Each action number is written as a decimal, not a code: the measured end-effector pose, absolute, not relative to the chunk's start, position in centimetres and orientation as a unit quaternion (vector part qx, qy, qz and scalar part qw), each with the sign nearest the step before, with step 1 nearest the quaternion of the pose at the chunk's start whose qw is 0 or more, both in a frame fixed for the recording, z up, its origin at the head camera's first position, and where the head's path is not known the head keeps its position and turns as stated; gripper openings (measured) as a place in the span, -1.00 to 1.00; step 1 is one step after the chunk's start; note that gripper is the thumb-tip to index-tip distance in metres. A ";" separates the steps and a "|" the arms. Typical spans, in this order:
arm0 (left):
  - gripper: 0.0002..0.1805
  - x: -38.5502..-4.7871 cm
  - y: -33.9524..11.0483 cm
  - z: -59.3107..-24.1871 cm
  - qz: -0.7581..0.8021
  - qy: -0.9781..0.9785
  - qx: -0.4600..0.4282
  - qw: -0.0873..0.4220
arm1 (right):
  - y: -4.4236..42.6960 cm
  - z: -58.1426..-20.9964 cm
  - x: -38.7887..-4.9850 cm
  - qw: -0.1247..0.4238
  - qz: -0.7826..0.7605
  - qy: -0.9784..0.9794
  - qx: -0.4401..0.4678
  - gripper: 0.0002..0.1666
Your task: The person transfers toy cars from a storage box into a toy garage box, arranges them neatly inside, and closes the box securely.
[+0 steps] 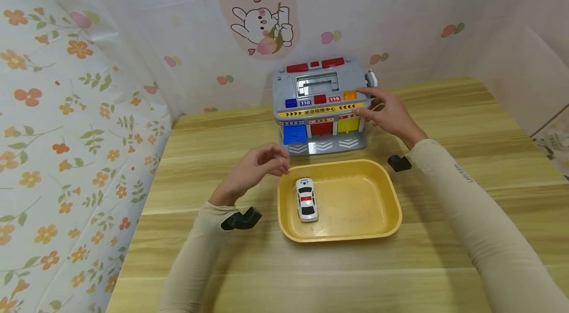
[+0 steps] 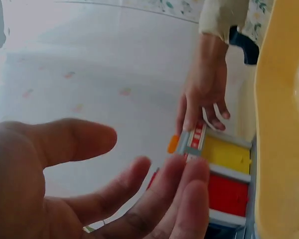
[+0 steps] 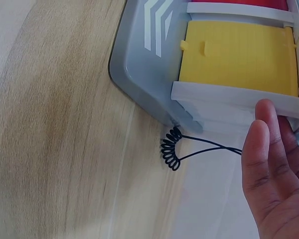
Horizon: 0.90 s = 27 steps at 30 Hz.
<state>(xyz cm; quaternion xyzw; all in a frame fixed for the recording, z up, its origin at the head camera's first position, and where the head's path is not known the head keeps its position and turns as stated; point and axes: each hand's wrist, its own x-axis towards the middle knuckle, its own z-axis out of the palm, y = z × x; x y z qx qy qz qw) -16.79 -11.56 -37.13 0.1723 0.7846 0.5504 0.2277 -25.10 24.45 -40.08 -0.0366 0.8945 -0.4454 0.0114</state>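
A grey toy emergency-station garage (image 1: 322, 110) stands on the table, with blue, red and yellow doors across its front. At its right front corner is my right hand (image 1: 391, 113). Its index fingertip lies beside the orange button (image 1: 350, 95) and its thumb on the front edge below, gripping the corner between them. In the right wrist view, fingers (image 3: 271, 159) of this hand lie along the side wall near the yellow door (image 3: 239, 57). My left hand (image 1: 262, 167) hovers at the tray's far left corner, fingers loosely bent, holding nothing. A white toy police car (image 1: 306, 199) lies in the yellow tray (image 1: 355, 237).
The tray sits just in front of the garage on the wooden table (image 1: 213, 175). A black coiled cord (image 3: 171, 149) hangs at the garage's right side, and a white piece (image 1: 371, 78) sticks out there. Printed cloth (image 1: 178, 31) hangs behind and at the left.
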 end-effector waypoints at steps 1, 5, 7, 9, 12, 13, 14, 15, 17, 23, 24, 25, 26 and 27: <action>-0.73 -16.3 -11.6 -37.2 0.546 0.782 0.177 0.241 | 24.5 -40.1 -25.1 0.011 -0.446 0.894 -0.039 -0.22; -0.71 -14.8 -11.1 -37.6 0.520 0.790 0.191 0.262 | 24.6 -40.2 -25.2 0.006 -0.453 0.891 -0.045 -0.23; -0.70 -14.3 -10.7 -37.9 0.481 0.811 0.209 0.259 | 24.7 -40.3 -25.2 0.003 -0.455 0.889 -0.047 -0.24; -0.70 -13.8 -10.2 -38.2 0.424 0.837 0.234 0.253 | 24.8 -40.5 -25.3 0.002 -0.460 0.887 -0.048 -0.24; -0.70 -13.2 -9.5 -38.7 0.347 0.867 0.264 0.241 | 24.9 -40.7 -25.4 0.003 -0.462 0.886 -0.047 -0.23; -0.70 -13.1 -9.3 -38.9 0.329 0.873 0.271 0.237 | 24.9 -40.7 -25.4 0.004 -0.462 0.885 -0.047 -0.23; -0.71 -13.0 -9.0 -39.1 0.315 0.877 0.277 0.233 | 24.9 -40.7 -25.4 0.004 -0.462 0.886 -0.046 -0.22; -0.70 -12.9 -8.8 -39.2 0.304 0.880 0.282 0.231 | 24.9 -40.6 -25.4 0.004 -0.462 0.886 -0.045 -0.23; -0.69 -12.8 -8.3 -39.5 0.281 0.886 0.293 0.222 | 24.9 -40.6 -25.4 0.004 -0.461 0.886 -0.043 -0.23; -0.61 -12.5 -7.0 -39.9 0.183 0.905 0.322 0.207 | 24.6 -40.7 -25.3 0.001 -0.460 0.887 -0.044 -0.23; -0.59 -12.5 -6.8 -39.9 0.167 0.909 0.318 0.213 | 24.6 -40.7 -25.3 0.000 -0.460 0.887 -0.045 -0.23; -0.57 -12.4 -6.5 -39.9 0.152 0.911 0.314 0.220 | 24.6 -40.8 -25.3 -0.001 -0.459 0.887 -0.043 -0.23; -0.54 -12.4 -6.3 -39.9 0.138 0.913 0.309 0.228 | 24.6 -40.8 -25.2 -0.002 -0.460 0.887 -0.042 -0.23; -0.54 -12.3 -6.0 -40.0 0.125 0.914 0.308 0.232 | 24.6 -40.8 -25.2 -0.003 -0.461 0.887 -0.042 -0.24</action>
